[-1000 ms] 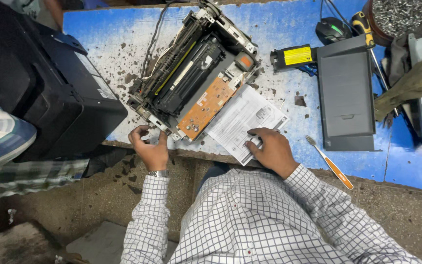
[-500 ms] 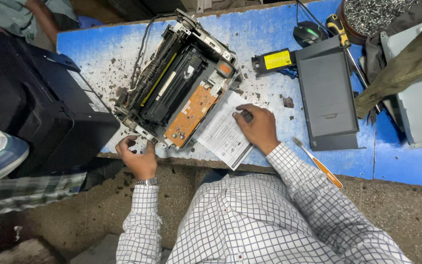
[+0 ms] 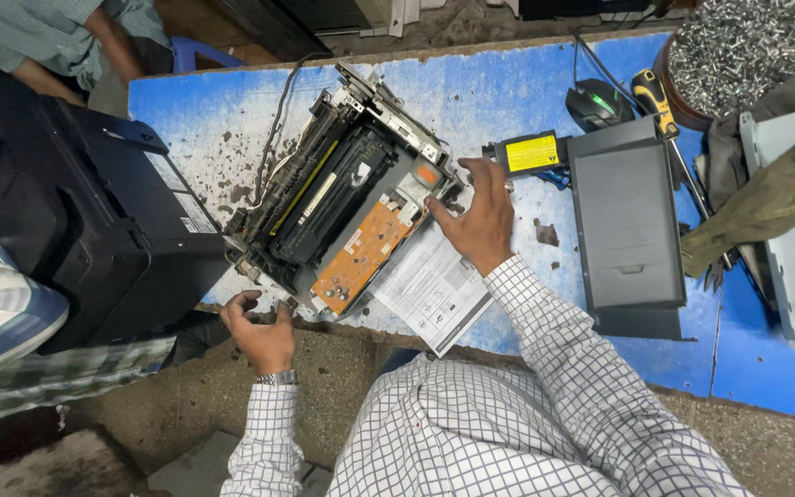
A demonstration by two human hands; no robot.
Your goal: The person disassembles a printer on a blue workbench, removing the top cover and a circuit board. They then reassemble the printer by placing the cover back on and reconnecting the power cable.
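Note:
A stripped printer chassis [image 3: 342, 198] lies tilted on the blue table [image 3: 508, 87], with an orange circuit board [image 3: 361, 258] on its near side. My right hand [image 3: 476, 216] rests on the chassis's right corner, fingers spread against the frame. My left hand [image 3: 259, 331] sits at the table's near edge, just below the chassis's lower left corner, fingers curled and apart. A printed paper sheet [image 3: 430, 290] lies under the chassis's right side.
A black printer body [image 3: 94, 230] stands at the left. A dark grey cover panel [image 3: 627, 230], a yellow-labelled part [image 3: 531, 152], a black mouse [image 3: 598, 101], a yellow screwdriver [image 3: 655, 101] and a bowl of screws [image 3: 747, 46] lie right. Another person's arm [image 3: 66, 55] is at top left.
My right hand moved from the paper sheet up to the chassis's right corner. My left hand let go of the lower left corner and dropped to the table edge.

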